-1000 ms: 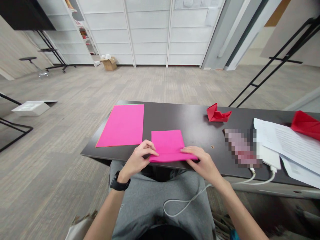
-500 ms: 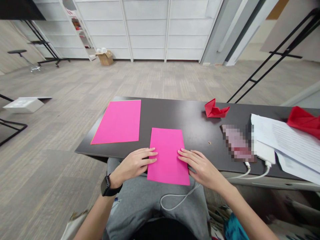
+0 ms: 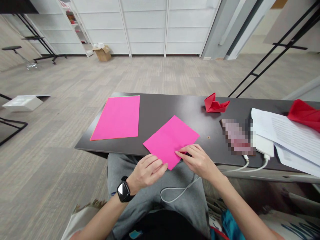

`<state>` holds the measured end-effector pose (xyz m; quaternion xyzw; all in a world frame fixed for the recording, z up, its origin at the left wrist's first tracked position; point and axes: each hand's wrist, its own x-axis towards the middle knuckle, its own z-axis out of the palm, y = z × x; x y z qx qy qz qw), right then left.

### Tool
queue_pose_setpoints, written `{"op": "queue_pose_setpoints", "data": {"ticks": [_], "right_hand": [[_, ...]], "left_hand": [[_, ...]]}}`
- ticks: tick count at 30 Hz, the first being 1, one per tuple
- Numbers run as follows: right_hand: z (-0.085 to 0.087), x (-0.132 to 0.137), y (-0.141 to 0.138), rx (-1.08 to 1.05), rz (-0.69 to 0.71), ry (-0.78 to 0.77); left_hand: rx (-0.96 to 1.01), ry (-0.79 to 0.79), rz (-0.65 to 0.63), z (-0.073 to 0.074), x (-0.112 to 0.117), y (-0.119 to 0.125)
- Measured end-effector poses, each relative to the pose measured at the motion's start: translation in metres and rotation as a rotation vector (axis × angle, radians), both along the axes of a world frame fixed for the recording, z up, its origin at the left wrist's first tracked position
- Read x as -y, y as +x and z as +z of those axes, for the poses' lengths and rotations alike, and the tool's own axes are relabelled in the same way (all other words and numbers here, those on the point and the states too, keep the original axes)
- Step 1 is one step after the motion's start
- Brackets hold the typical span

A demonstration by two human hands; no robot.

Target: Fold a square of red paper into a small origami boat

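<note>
A bright pink sheet of paper (image 3: 172,136) lies turned at an angle over the front edge of the dark table, one corner pointing toward me. My right hand (image 3: 198,160) pinches its lower right edge between thumb and fingers. On the lower left edge, close to the near corner, my left hand (image 3: 147,171) is closed with its fingers curled and thumb on the paper. Fingers cover parts of both edges. To the left lies a stack of larger pink paper (image 3: 117,118), with a thin orange edge showing.
A red folded paper boat (image 3: 216,104) stands at the table's back right. Nearer are a blurred-out phone (image 3: 236,136), a white power bank (image 3: 263,145) with cables, printed sheets (image 3: 287,133) and another red folded piece (image 3: 305,115). A white cable (image 3: 175,200) loops over my lap.
The pink sheet has turned from nearly upright to a diagonal position. My hands have gone from lying flat on its two sides to gripping the edges by its near corner.
</note>
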<state>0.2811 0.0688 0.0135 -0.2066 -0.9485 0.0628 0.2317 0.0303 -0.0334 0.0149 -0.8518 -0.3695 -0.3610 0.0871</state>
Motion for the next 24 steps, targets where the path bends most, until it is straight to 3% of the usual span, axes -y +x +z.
{"op": "queue_pose_setpoints", "data": {"ticks": [5, 24], "right_hand": [[-0.0017, -0.0009, -0.0012, -0.068, 0.016, 0.017], [-0.0066, -0.0034, -0.0017, -0.11, 0.018, 0.0]], "left_hand": [[-0.083, -0.002, -0.067, -0.0004, -0.0051, -0.0026], [-0.098, 0.026, -0.067, -0.0008, -0.0074, -0.0028]]}}
